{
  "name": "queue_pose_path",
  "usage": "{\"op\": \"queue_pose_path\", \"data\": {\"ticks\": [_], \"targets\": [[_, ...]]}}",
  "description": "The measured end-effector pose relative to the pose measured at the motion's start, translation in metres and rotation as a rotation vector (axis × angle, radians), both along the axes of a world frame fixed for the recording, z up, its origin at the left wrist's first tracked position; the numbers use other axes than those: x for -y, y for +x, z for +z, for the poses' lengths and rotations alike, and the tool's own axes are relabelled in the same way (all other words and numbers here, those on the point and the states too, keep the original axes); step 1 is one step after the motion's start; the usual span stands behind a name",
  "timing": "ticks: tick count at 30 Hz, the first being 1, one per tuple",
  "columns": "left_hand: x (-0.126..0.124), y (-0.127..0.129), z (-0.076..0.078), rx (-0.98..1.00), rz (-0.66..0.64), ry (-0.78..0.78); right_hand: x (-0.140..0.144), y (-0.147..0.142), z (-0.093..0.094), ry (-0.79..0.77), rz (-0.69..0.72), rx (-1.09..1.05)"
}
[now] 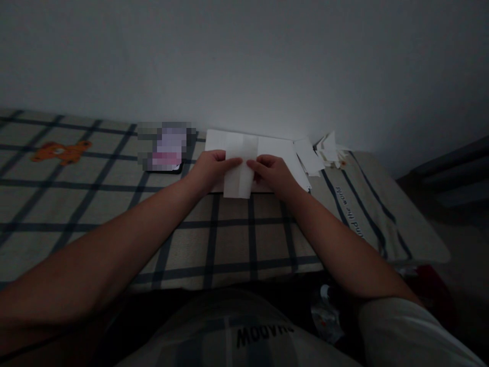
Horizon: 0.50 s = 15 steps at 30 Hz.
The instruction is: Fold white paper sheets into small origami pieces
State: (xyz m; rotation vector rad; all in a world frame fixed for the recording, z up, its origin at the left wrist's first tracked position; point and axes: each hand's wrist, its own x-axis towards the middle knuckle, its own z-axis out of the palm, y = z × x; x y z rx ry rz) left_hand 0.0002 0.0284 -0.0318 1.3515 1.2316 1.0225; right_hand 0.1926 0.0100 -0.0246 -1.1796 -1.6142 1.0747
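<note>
The left hand (209,171) and right hand (272,174) each pinch a side of a folded white paper strip (240,168), fingertips nearly meeting at its middle; it stands over a stack of white sheets (282,149) by the far wall; left lies a blurred phone (167,148); right, a heap of folded papers (329,149); the checked cloth (229,239) lies bare nearer the body, dropping off at right.

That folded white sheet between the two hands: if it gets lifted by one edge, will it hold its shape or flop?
The folded paper looks thin, so it would probably droop, though its creases may stiffen it lengthwise. Left hand and right hand pinch it lightly; it seems very light and could slide on the checked cloth.
</note>
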Motion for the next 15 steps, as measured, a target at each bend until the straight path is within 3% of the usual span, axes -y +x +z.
{"op": "queue_pose_path", "data": {"ticks": [8,15], "targets": [[0.005,0.0014,0.0064,0.03,-0.072,-0.065,0.0014,0.0009,0.0049,0.073,-0.087,0.032],[0.0069,0.0007,0.0064,-0.092,0.0,-0.005,-0.003,0.0026,0.0009,0.04,-0.039,0.002]]}}
